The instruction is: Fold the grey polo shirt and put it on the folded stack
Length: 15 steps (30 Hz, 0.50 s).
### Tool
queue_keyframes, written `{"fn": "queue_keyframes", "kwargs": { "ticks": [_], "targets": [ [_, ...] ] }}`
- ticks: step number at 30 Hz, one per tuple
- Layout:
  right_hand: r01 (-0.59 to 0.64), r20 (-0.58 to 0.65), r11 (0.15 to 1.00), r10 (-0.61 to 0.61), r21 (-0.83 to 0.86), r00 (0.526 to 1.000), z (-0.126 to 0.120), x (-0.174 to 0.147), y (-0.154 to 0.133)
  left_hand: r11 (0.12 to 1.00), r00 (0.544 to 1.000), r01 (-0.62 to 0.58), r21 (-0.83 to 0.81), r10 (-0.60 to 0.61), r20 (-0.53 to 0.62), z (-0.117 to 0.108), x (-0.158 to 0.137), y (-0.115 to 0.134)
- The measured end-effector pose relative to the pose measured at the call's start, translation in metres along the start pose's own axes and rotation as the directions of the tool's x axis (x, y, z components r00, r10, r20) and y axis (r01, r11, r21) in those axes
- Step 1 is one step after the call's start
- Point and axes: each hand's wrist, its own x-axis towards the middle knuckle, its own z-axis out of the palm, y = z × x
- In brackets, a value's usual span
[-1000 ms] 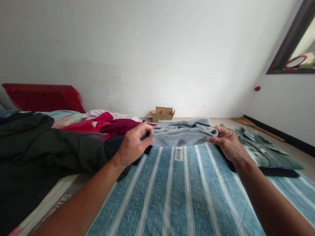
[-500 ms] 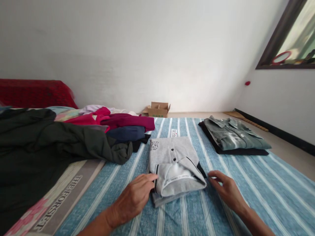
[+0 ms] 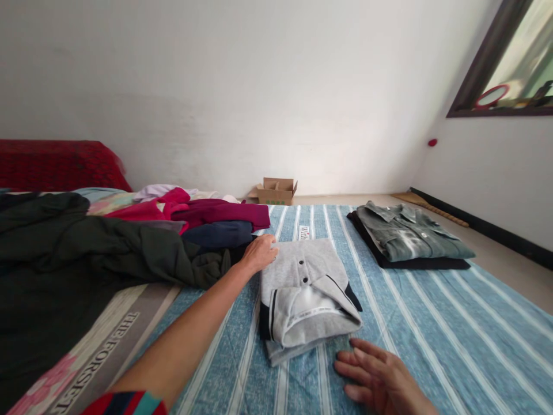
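Observation:
A folded grey polo shirt [image 3: 298,271] with dark buttons, black-striped collar trim and black side patches lies in front of me, collar towards me. At its far left corner is my left hand [image 3: 259,253], its fingers curled closed on the fabric and covering the printed logo there. My right hand [image 3: 375,369] hovers over the striped sheet, just off the shirt's near right corner. Its fingers are stretched out and slightly apart, holding nothing.
A dark green garment [image 3: 108,248] sprawls at the left, beside a pile of maroon clothes [image 3: 224,213]. Folded grey-green shirts [image 3: 410,233] lie at the right on a black garment. A cardboard box [image 3: 276,190] stands beyond the blue striped sheet [image 3: 432,328].
My left hand has moved from the shirt's near left side forward to its far left corner. My right hand has drawn back towards me and to the left, and its fingers have spread.

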Motion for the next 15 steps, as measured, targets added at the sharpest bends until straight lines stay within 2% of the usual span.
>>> {"fn": "queue_keyframes", "kwargs": {
  "ticks": [6, 11, 15],
  "targets": [
    [-0.003, 0.018, 0.995, 0.001, 0.100, 1.000, 0.021, 0.008, 0.009, 0.999, 0.991, 0.046, 0.015, -0.048, 0.127, 0.019, 0.039, -0.001],
    [0.018, 0.103, 0.986, -0.035, 0.165, 0.994, 0.028, 0.017, 0.016, 1.000, 0.970, -0.001, 0.005, 0.000, 0.243, 0.028, 0.054, 0.003],
    [0.033, 0.095, 0.983, -0.052, 0.183, 0.994, 0.037, 0.023, 0.020, 1.000, 0.958, -0.011, -0.013, 0.014, 0.287, 0.033, 0.064, 0.002]
  ]
}}
